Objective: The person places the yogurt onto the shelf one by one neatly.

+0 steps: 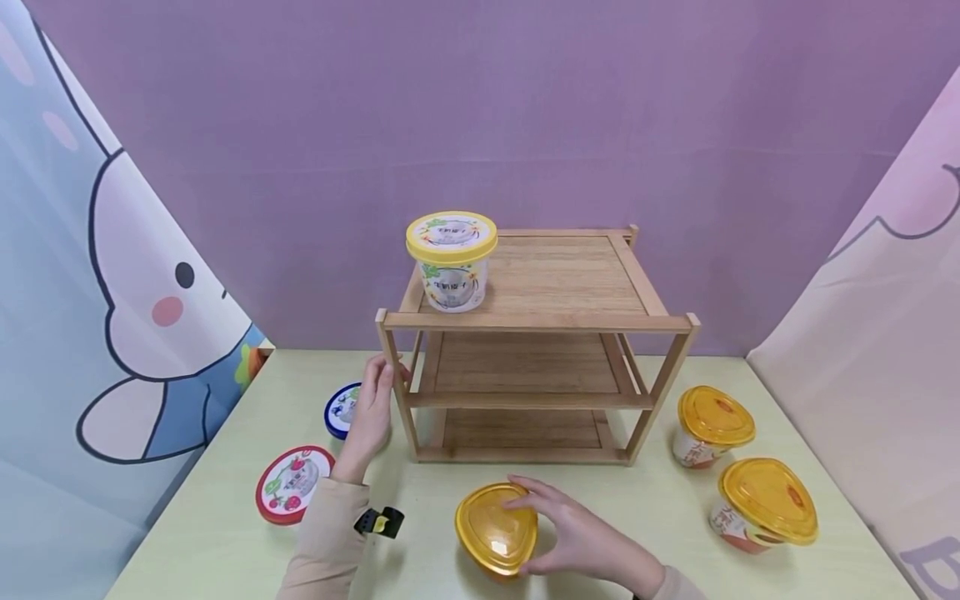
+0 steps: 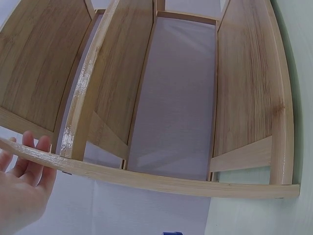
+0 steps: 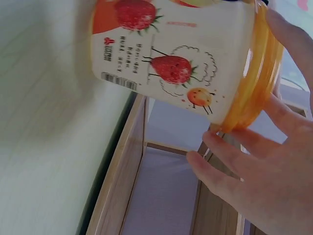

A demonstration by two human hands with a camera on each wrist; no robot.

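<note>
In the head view my right hand (image 1: 588,537) grips an orange-lidded cup (image 1: 497,529) by its lid, in front of the shelf. The right wrist view shows the fingers and thumb of that hand (image 3: 259,161) round the orange lid; the cup's white side (image 3: 171,63) carries strawberry pictures. My left hand (image 1: 372,412) holds the front left post of the three-level wooden shelf (image 1: 525,321); in the left wrist view the fingers of this hand (image 2: 27,183) curl round the post (image 2: 146,185).
A yellow-lidded tub (image 1: 452,262) stands on the top shelf at the left. Left on the table are a red-lidded tub (image 1: 288,487) and a blue-lidded tub (image 1: 340,412), partly behind my left hand. Two orange-lidded cups (image 1: 712,421), (image 1: 765,504) stand at the right.
</note>
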